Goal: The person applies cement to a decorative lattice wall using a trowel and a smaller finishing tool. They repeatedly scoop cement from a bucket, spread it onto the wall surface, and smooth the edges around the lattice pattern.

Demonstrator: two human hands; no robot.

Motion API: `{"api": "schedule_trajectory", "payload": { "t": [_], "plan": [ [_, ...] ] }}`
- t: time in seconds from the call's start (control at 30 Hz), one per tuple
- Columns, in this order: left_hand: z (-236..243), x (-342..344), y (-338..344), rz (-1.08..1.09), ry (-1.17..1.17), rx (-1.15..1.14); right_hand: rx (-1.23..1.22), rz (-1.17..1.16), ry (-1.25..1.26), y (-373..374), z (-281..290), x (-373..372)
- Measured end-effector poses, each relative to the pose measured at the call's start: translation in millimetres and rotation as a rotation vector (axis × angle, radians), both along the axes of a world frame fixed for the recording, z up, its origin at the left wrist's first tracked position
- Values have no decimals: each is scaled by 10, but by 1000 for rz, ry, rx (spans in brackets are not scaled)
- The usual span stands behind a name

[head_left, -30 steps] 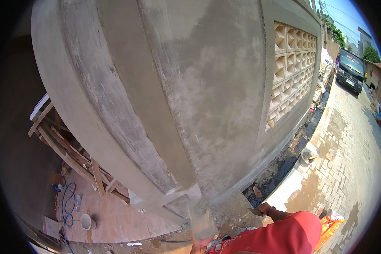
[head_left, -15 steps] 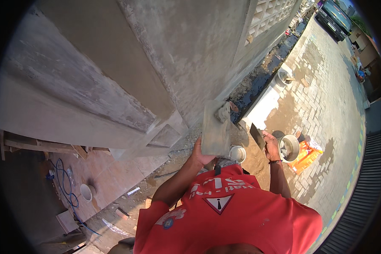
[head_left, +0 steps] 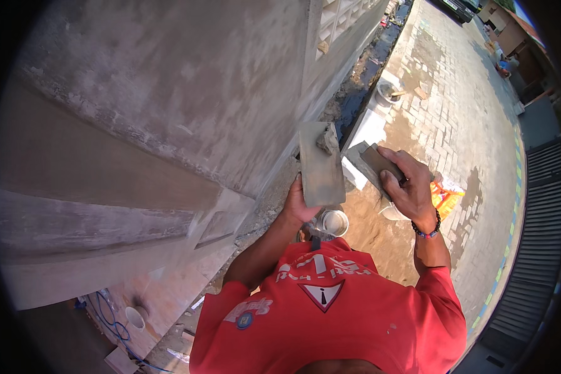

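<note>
1. Head view, looking down past a red shirt (head_left: 336, 311): my left hand (head_left: 300, 202) is closed under the near end of a flat grey plaster board (head_left: 321, 163), holding it up beside a rendered wall (head_left: 168, 106). A small lump of wet mortar (head_left: 327, 140) sits on the board's far end.

2. My right hand (head_left: 405, 187), a bead bracelet (head_left: 425, 232) at its wrist, is curled over a dark trowel (head_left: 371, 163), fingers on top and thumb along the near edge. The trowel's blade points toward the board and stops just beside its right edge; I cannot tell whether the two touch.

3. So the board stands just left of the right hand and slightly above the left one, which grips it from below. The mortar lies at the end farthest from both hands.

4. What could go wrong, as I judge it: the board is held at one end only and looks tilted, so the lump could slide off toward the debris-filled trench (head_left: 355, 93) at the wall's foot. A hard push from the trowel could also twist the board out of the left hand's grip.

5. Farther out: a white bucket (head_left: 335, 222) stands directly below the board, and an orange bag (head_left: 445, 196) lies near the right hand on the brick paving (head_left: 461, 124). A blue cord (head_left: 115, 324) snakes along the ground at lower left.
</note>
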State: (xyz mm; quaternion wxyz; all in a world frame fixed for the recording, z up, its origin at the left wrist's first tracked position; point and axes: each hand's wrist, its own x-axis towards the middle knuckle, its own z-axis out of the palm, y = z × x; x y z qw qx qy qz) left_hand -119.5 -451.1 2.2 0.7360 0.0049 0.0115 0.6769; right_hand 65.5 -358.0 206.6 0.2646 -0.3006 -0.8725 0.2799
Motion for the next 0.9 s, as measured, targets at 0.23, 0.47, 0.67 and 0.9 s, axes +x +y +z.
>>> {"api": "schedule_trajectory", "payload": {
  "t": [0.23,0.47,0.67,0.9],
  "plan": [
    [178,125,478,1,86,-52,71,37,-87,535,-37,-132],
    [-101,154,768,-21,76,-61,99,74,-99,857,-150,-159],
    [-71,139,956,-29,156,-64,132,77,-177,993,-127,-228],
    [-101,38,1285,-48,185,41,165,30,-240,1179,-150,-396]
  ]
}}
